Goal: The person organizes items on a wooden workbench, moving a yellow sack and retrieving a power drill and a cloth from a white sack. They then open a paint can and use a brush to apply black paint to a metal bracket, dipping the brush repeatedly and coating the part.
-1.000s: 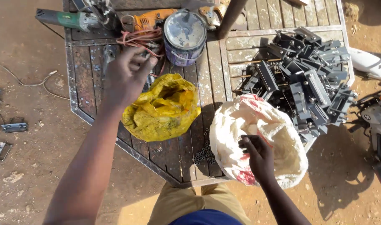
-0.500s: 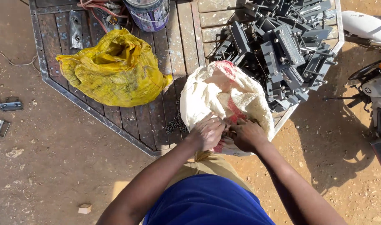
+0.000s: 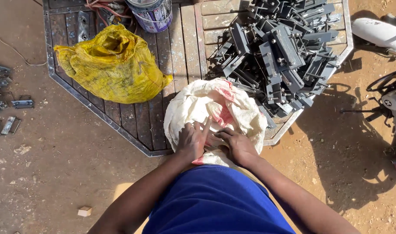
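Observation:
A white woven sack [image 3: 215, 108] with red print sits at the near edge of a wooden table top [image 3: 185, 47]. My left hand [image 3: 192, 138] rests on the sack's near rim, index finger stretched out over the cloth. Beside it, my right hand [image 3: 237, 145] presses on the same rim with fingers curled into the fabric. The two hands nearly touch. What lies inside the sack is hidden.
A yellow sack [image 3: 113, 65] lies open at the table's left. A paint can [image 3: 151, 14] stands at the back, a heap of dark metal brackets [image 3: 280, 52] at the right. Loose metal parts [image 3: 9, 104] lie on the dirt at left; a motorbike [image 3: 390, 99] stands at right.
My left hand came back from the far side of the table to the white sack. Both hands now sit together on its near rim, and the view has moved closer.

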